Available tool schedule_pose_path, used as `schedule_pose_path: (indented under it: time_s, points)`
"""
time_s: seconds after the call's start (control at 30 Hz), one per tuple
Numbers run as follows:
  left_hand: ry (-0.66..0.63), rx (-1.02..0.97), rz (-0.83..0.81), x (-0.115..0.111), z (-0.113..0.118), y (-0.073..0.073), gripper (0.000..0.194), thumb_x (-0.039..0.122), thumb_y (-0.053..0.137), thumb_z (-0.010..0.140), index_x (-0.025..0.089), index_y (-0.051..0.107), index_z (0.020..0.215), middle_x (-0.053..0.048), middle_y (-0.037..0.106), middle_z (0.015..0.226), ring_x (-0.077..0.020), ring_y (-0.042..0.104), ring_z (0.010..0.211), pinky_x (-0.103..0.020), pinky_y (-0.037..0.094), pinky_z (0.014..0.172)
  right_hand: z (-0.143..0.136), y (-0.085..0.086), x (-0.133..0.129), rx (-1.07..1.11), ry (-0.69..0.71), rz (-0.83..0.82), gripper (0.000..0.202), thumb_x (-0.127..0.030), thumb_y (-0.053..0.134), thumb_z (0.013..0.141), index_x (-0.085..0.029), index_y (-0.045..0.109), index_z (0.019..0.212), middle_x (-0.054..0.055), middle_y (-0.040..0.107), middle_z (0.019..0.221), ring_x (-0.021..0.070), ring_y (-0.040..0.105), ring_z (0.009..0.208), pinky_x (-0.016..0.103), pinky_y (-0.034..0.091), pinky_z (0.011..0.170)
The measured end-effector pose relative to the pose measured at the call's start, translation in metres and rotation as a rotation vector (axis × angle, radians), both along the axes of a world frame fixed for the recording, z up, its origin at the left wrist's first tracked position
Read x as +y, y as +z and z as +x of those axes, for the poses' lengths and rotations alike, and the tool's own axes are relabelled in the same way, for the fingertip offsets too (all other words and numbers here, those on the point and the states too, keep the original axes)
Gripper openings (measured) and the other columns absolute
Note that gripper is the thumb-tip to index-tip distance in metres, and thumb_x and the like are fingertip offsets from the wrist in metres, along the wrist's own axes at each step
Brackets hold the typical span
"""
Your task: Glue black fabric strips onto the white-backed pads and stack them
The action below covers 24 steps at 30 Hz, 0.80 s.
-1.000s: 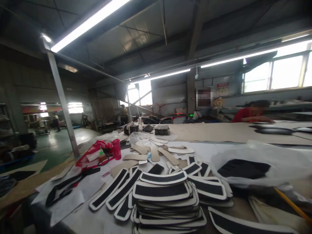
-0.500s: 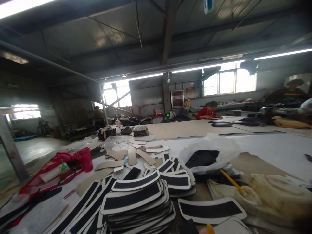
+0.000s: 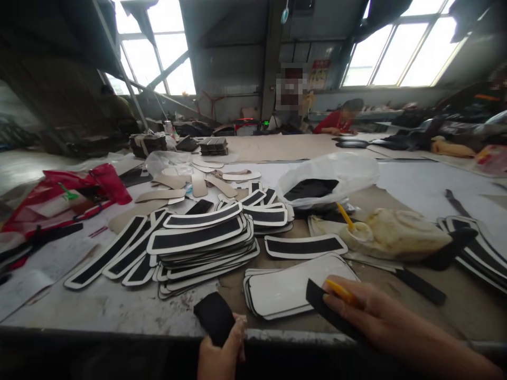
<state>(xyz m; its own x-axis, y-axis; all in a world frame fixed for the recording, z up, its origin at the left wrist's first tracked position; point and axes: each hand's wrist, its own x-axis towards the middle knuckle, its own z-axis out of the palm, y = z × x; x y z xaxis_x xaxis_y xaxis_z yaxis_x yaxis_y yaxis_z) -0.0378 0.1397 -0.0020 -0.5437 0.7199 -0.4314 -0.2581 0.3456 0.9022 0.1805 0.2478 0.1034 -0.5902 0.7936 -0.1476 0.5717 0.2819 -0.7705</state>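
Note:
My left hand (image 3: 224,348), at the front edge of the table, pinches a black strip (image 3: 214,315) that stands up from the fingers. My right hand (image 3: 360,306) is closed round a yellow-handled tool (image 3: 341,292) and a second black strip (image 3: 328,311), over a stack of white curved pieces (image 3: 281,287). Left of that stack lies a tall pile of white-edged pieces with black centres (image 3: 198,235). One such piece (image 3: 304,246) lies apart behind the white stack.
A yellowed container (image 3: 407,232) with a yellow stick (image 3: 345,216) stands behind my right hand. Further back are a clear bag (image 3: 328,177) with black material and a red bag (image 3: 51,198). A person in red (image 3: 336,120) sits across the table (image 3: 269,148).
The view has tilted down, so the table's front edge shows. Both my hands with the black strips are now in view; before, only bits showed at the bottom edge.

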Motion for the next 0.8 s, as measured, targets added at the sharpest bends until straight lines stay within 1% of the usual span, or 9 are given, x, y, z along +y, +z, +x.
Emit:
schedule_pose_path:
  time_s: [0.07,0.13,0.2,0.27,0.37,0.47,0.53,0.63,0.8]
  points:
    - [0.016,0.019,0.024,0.013,0.000,0.000,0.041,0.050,0.068,0.058,0.013,0.059,0.074,0.005,0.047,0.044,-0.0115,0.044,0.042,-0.025,0.038,0.046,-0.016,0.000,0.001,-0.006,0.155,-0.070,0.027,-0.036,0.044,0.086,-0.019,0.045,0.065,-0.004,0.044,0.064,0.0107,0.040,0.058,0.021,0.036,0.057]
    - [-0.047,0.039,0.026,0.023,0.001,-0.001,0.041,0.049,0.064,0.063,0.012,0.057,0.079,0.004,0.049,0.049,-0.0114,0.045,0.046,-0.024,0.038,0.048,-0.036,-0.004,0.006,0.029,0.283,-0.142,0.025,-0.033,0.043,0.087,-0.018,0.043,0.066,-0.005,0.039,0.064,0.0093,0.035,0.058,0.019,0.034,0.056]
    - [-0.125,0.064,0.019,0.030,0.002,-0.001,0.040,0.048,0.060,0.066,0.012,0.056,0.082,0.003,0.050,0.053,-0.0121,0.047,0.049,-0.025,0.039,0.049,-0.055,-0.012,0.016,0.035,0.375,-0.194,0.021,-0.030,0.044,0.085,-0.018,0.043,0.067,-0.006,0.035,0.062,0.0084,0.033,0.056,0.019,0.031,0.054]
    - [-0.175,0.078,-0.009,0.035,0.001,-0.002,0.037,0.044,0.060,0.068,0.011,0.056,0.084,0.003,0.051,0.054,-0.0124,0.047,0.049,-0.025,0.037,0.049,-0.070,-0.025,0.028,-0.042,0.424,-0.210,0.018,-0.027,0.045,0.084,-0.018,0.046,0.068,-0.007,0.035,0.059,0.0081,0.032,0.053,0.019,0.029,0.050]
    - [-0.226,0.102,-0.060,0.039,-0.002,0.000,0.032,0.038,0.061,0.068,0.011,0.058,0.084,0.002,0.051,0.054,-0.0122,0.045,0.051,-0.024,0.035,0.049,-0.083,-0.044,0.041,-0.278,0.411,-0.044,0.017,-0.028,0.045,0.083,-0.017,0.053,0.072,-0.003,0.047,0.060,0.0106,0.042,0.055,0.021,0.030,0.052]
    - [-0.273,0.132,-0.069,0.041,-0.005,0.003,0.026,0.036,0.060,0.069,0.013,0.059,0.081,0.003,0.051,0.056,-0.0120,0.045,0.054,-0.024,0.035,0.052,-0.086,-0.053,0.045,-0.481,0.390,0.174,0.023,-0.033,0.043,0.085,-0.018,0.059,0.081,0.006,0.062,0.073,0.0177,0.056,0.067,0.025,0.033,0.057]
    - [-0.290,0.135,-0.076,0.042,-0.005,0.003,0.023,0.036,0.059,0.070,0.014,0.058,0.079,0.004,0.050,0.056,-0.0117,0.044,0.054,-0.024,0.035,0.053,-0.086,-0.053,0.044,-0.545,0.392,0.211,0.024,-0.033,0.041,0.086,-0.018,0.060,0.085,0.009,0.065,0.077,0.0205,0.059,0.070,0.026,0.034,0.057]
    - [-0.298,0.127,-0.088,0.044,-0.006,0.001,0.023,0.036,0.058,0.072,0.015,0.056,0.079,0.004,0.049,0.054,-0.0116,0.043,0.052,-0.024,0.035,0.054,-0.085,-0.044,0.044,-0.515,0.413,0.200,0.022,-0.032,0.041,0.086,-0.018,0.059,0.084,0.007,0.064,0.074,0.0187,0.058,0.067,0.025,0.033,0.056]
    - [-0.296,0.104,-0.091,0.044,-0.006,-0.005,0.023,0.037,0.058,0.072,0.015,0.055,0.076,0.005,0.047,0.049,-0.0108,0.041,0.048,-0.024,0.034,0.050,-0.091,-0.030,0.049,-0.287,0.628,-0.039,0.019,-0.028,0.042,0.085,-0.019,0.057,0.078,-0.001,0.056,0.063,0.0102,0.046,0.055,0.018,0.032,0.050]
